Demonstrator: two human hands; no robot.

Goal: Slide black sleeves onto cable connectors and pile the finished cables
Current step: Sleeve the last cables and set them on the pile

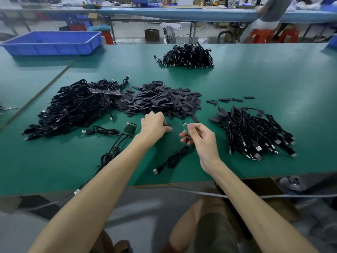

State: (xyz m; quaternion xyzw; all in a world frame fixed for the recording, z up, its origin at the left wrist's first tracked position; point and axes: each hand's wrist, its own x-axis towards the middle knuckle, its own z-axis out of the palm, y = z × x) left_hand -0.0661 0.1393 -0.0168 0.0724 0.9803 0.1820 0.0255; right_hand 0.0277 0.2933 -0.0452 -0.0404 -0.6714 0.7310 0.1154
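At frame centre, my left hand [154, 126] is pinching a black sleeve [168, 128] and my right hand [199, 137] is gripping a cable [175, 157] below its bare connector [184, 125]. Finished cables [255, 132] are lying at right; the larger left heap [73, 108] is seemingly awaiting sleeves.

Light: bright, even, from overhead.
Shadows: soft and faint beneath the shallow blue plastic tray [52, 42].
Glare: pale sheen on the far part of the matte green table top [255, 84].
Focus: heap of flat black sleeves [160, 101] sharp; long blue background benches [182, 14] and lower frame blurred.
Distortion: table edges bow towards the corners.
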